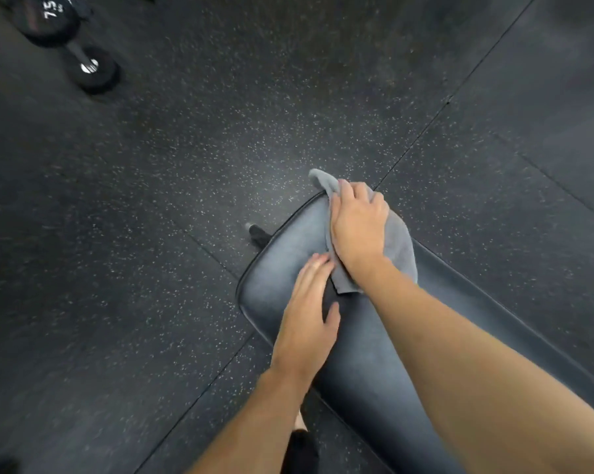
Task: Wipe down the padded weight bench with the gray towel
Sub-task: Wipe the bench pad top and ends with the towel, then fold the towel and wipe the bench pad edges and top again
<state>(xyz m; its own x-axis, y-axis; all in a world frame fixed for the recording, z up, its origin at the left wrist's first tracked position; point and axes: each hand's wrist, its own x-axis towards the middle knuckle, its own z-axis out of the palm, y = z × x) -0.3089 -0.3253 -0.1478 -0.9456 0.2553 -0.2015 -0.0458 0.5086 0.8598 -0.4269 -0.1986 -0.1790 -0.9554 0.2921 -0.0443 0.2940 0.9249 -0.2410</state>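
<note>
The black padded weight bench runs from the middle of the view down to the lower right. A gray towel lies bunched on its far end, one corner hanging past the rounded edge. My right hand lies flat on top of the towel, palm down, fingers curled over the cloth. My left hand rests flat on the bare pad just beside the towel, fingers together, fingertips touching the towel's near edge. Part of the towel is hidden under my right hand.
Dark speckled rubber floor tiles surround the bench. A black dumbbell marked 75 lies on the floor at the top left. A bench foot pokes out left of the pad's far end. My leg shows below the bench at the bottom.
</note>
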